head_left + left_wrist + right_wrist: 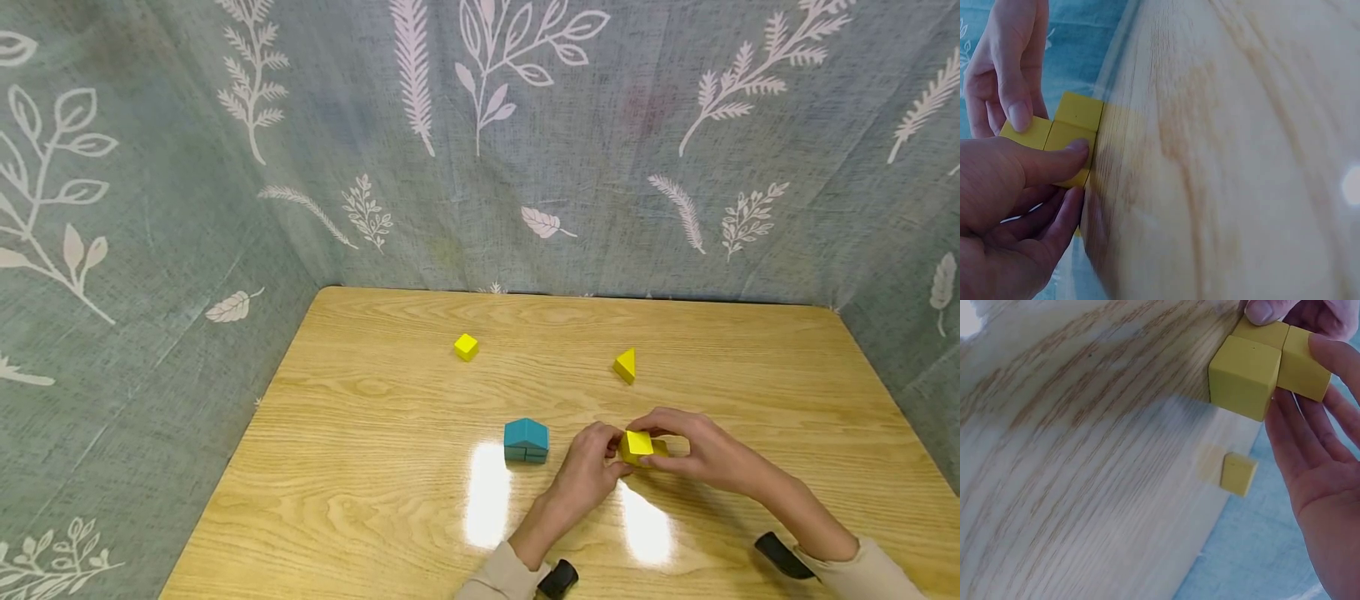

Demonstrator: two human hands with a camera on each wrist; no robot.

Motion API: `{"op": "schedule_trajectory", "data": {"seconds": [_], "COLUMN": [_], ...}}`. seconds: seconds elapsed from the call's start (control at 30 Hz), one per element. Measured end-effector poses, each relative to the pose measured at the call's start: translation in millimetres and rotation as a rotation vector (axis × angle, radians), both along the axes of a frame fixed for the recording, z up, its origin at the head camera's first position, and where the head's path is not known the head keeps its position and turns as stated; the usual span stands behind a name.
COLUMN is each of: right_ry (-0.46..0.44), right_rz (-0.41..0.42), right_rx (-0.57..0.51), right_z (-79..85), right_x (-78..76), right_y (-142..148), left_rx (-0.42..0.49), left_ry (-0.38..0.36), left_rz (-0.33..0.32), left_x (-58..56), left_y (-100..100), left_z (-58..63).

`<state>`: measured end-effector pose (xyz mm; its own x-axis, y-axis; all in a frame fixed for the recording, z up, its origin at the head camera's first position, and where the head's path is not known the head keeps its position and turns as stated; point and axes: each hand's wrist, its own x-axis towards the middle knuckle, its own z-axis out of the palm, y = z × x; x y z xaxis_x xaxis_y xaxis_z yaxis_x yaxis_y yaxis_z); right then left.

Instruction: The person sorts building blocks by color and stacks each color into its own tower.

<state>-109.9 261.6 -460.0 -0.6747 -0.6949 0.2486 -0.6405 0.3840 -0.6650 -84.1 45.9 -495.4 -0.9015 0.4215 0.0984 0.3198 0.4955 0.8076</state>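
Note:
Two yellow cubes stand side by side on the table, and a third, upper yellow cube (pixel 639 442) sits on the left one. My right hand (pixel 701 450) holds this upper cube between thumb and fingers. With thumb and fingers, my left hand (pixel 588 462) pinches the lower left cube (pixel 1066 145) under it. In the right wrist view the other lower cube (pixel 1241 372) has no finger on it. The upper cube overlaps most of the lower pair in the head view.
Left of my hands stands a teal house-shaped group of blocks (pixel 527 442). Farther back on the wooden table (pixel 360 400) lie a yellow cube (pixel 467 347) and a yellow triangular block (pixel 626 367). Leaf-patterned curtains (pixel 450 217) enclose the back and sides.

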Motion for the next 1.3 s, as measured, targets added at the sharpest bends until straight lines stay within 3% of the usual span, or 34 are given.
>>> {"op": "schedule_trajectory", "data": {"seconds": [0.2, 0.6, 0.8, 1.03, 1.3], "right_ry": [-0.008, 0.026, 0.02, -0.044, 0.044], "right_rz": [0.007, -0.006, -0.001, -0.068, -0.09], "right_rx": [-0.001, 0.009, 0.006, 0.056, 0.074], "right_z": [-0.1, -1.1, 0.7, 17.6, 32.0], "right_x": [-0.6, 0.1, -0.5, -6.6, -31.2], "right_y": [1, 1, 0, -1, -12], "left_rx": [-0.027, -0.092, -0.097, -0.073, -0.03], "left_ry": [0.008, 0.225, 0.197, 0.176, 0.119], "left_rz": [-0.012, -0.005, -0.005, -0.013, -0.015], "left_x": [-0.2, -2.0, -3.8, -4.7, -5.6], "left_y": [0, 1, 1, 0, 2], "left_z": [1.7, 2.5, 2.6, 2.7, 2.7]}}
